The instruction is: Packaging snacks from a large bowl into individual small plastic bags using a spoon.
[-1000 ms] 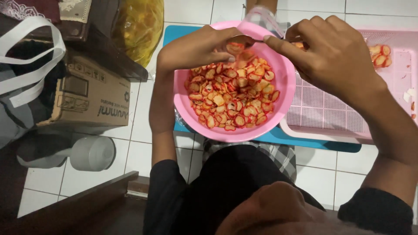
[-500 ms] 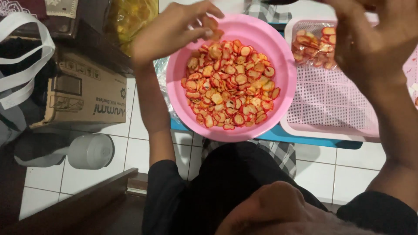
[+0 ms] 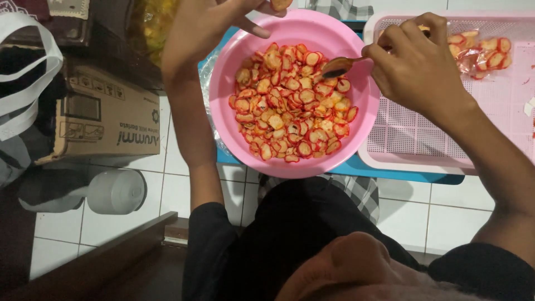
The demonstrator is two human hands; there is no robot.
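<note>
From your bowl, the tray lies at three o'clock, the cardboard box at nine, the jar at eight.

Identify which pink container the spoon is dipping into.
The round pink bowl of red-rimmed slices, not the rectangular perforated pink tray beside it; the right hand holds the spoon.

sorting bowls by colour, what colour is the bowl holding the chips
Pink: the round bowl of red-rimmed chips, seen in the head view.

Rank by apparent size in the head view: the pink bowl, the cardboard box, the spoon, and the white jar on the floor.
1. pink bowl
2. cardboard box, partly hidden, and lower down than the bowl, so this order is unsure
3. white jar
4. spoon, held by the right hand, handle hidden
</note>
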